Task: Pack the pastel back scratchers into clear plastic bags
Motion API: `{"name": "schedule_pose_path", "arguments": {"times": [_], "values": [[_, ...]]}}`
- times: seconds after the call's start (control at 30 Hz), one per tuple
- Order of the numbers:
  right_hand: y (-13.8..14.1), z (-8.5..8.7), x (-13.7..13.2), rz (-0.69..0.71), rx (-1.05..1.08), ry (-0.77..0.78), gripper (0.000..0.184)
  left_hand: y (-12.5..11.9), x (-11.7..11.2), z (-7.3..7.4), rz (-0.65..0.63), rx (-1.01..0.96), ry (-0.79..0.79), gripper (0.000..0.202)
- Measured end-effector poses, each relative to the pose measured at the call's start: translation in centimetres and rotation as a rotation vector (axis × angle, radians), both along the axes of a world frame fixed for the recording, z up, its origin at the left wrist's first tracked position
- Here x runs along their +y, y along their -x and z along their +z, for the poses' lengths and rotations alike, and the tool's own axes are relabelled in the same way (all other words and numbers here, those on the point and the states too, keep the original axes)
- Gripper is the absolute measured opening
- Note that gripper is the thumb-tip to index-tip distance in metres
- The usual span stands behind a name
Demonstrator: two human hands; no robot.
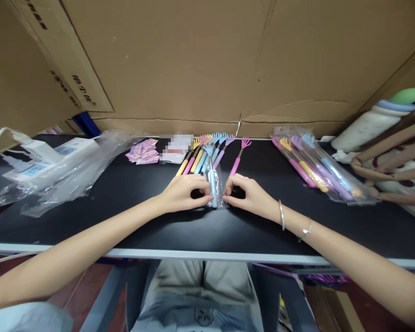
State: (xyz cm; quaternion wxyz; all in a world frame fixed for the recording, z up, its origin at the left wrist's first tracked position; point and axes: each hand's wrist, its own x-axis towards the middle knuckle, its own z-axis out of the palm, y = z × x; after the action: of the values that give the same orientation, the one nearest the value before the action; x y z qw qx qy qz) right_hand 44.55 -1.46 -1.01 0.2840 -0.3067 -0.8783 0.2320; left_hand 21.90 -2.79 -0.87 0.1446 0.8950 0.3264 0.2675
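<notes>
A light blue back scratcher (212, 182) lies in a clear plastic bag (219, 186) at the middle of the table, claw end pointing away from me. My left hand (190, 192) pinches the bag's left side, with the thumb tip close against the scratcher's handle. On the opposite side, my right hand (247, 196) has thumb and fingers closed at the bag's right edge. Just beyond my hands lies a row of loose back scratchers (197, 159) in yellow, pink, blue and purple. A single pink back scratcher (235, 163) lies above my right hand.
Bagged back scratchers (314, 166) lie to the right, beside a white bottle (370, 127) and a bag with brown straps (394, 157). Pink cards (143, 152) and a white pack (180, 147) lie left of centre. Farther left are plastic wrapping (79, 180) and a power strip (51, 159). Cardboard (193, 60) walls the back.
</notes>
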Motion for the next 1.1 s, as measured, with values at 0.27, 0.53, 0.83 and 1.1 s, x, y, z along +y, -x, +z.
{"name": "schedule_pose_path", "arguments": {"times": [0.27, 0.53, 0.83, 1.1], "values": [[0.13, -0.29, 0.23, -0.004, 0.045, 0.051, 0.014, 0.30, 0.13, -0.14, 0.081, 0.019, 0.045, 0.015], [0.21, -0.39, 0.28, -0.020, 0.041, 0.060, 0.012, 0.12, 0.52, -0.52, -0.004, -0.126, 0.200, 0.011], [0.31, -0.50, 0.29, 0.024, -0.059, -0.083, 0.006, 0.35, 0.38, -0.13, 0.005, -0.020, 0.112, 0.008], [0.22, -0.35, 0.27, 0.027, -0.101, -0.153, 0.006, 0.84, 0.70, -0.10, 0.050, 0.031, 0.005, 0.012]]}}
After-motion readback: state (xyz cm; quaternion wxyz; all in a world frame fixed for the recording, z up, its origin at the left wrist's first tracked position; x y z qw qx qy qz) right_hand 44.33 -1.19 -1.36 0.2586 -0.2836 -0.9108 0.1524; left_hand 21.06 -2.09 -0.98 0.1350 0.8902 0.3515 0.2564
